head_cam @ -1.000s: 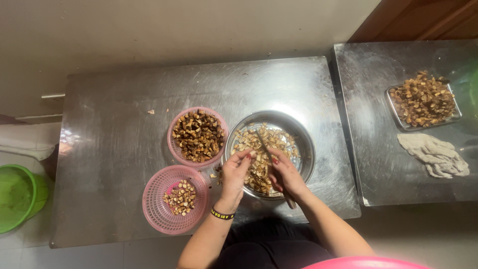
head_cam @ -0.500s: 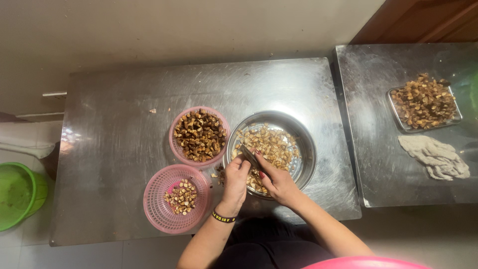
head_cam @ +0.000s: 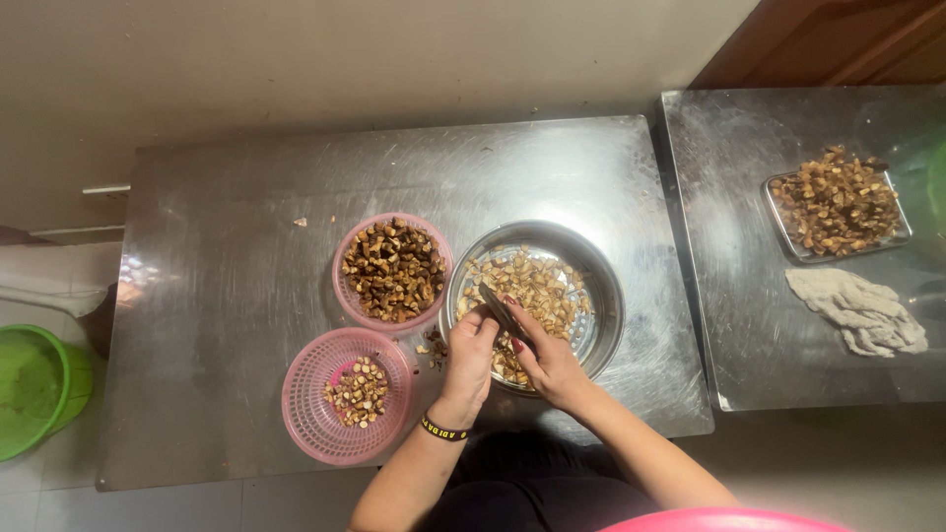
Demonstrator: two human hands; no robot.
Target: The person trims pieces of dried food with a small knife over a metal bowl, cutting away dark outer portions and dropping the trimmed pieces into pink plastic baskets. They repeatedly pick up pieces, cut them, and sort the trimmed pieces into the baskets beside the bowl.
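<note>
Both hands work over the near rim of a round metal bowl (head_cam: 537, 296) on a steel table (head_cam: 246, 296). Left hand (head_cam: 471, 347) is curled, its fingertips pinched around a small piece that is too small to identify with certainty; it appears to be one of the brown chunks from the bowl. Right hand (head_cam: 548, 363) is closed around the handle of a knife (head_cam: 501, 310), whose dark blade angles up and left toward the left fingertips, just beside or touching the held piece. A dark band with yellow marking sits on the left wrist. The bowl holds a loose layer of pale-and-brown cut pieces, with bare metal showing through on its right side. Touching the bowl on its left stands a pink basket (head_cam: 392, 271), heaped nearly full with darker chunks. A second pink basket (head_cam: 347, 394), nearer the person and to the left, holds only a small cluster of pieces at its centre. A few stray bits lie on the table between the baskets and the bowl. Judged from these quantities, the work is well under way but unfinished: one basket is nearly full, while a fair layer in the bowl remains unhandled. On the adjoining table to the right rest a metal tray (head_cam: 838, 202) piled with similar chunks and a crumpled cloth (head_cam: 857, 310). A green tub (head_cam: 34, 389) sits on the floor at left.
</note>
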